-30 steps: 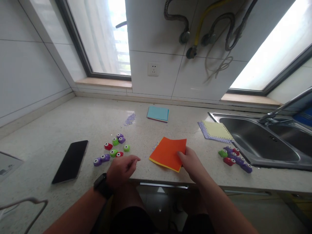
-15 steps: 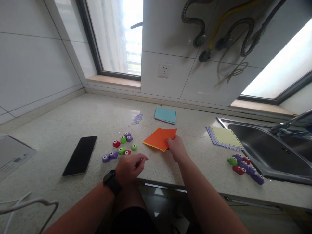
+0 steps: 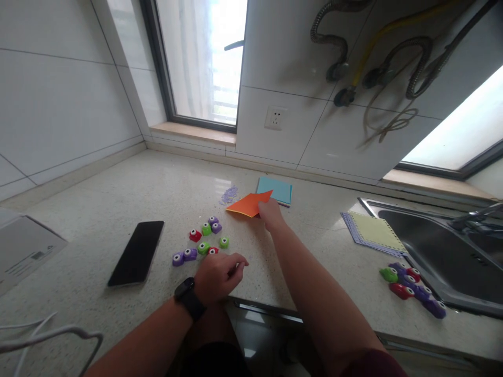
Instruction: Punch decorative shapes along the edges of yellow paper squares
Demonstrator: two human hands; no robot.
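My right hand (image 3: 270, 212) pinches an orange sheet of paper (image 3: 247, 204) by its right edge. A yellow edge shows beneath the orange, and the sheet is bent and tilted above the counter. Behind it lies a stack of light blue paper (image 3: 277, 189), partly covered by the hand and the orange sheet. Near the counter's front edge my left hand (image 3: 219, 275) rests with curled fingers, and no object shows in it. Just beyond that hand sit several small craft punches (image 3: 203, 247) in purple, green and red. Purple paper bits (image 3: 228, 195) lie left of the orange sheet.
A black phone (image 3: 137, 253) lies on the left, with a white box (image 3: 29, 251) and white cables (image 3: 51, 330) farther out. On the right are yellow and purple sheets with punched edges (image 3: 375, 232), more punches (image 3: 412, 285) and a steel sink (image 3: 440, 251).
My right hand has carried the orange sheet away from me and left, toward the purple bits and the blue stack. My left hand stays curled by the punches. The view has shifted slightly.
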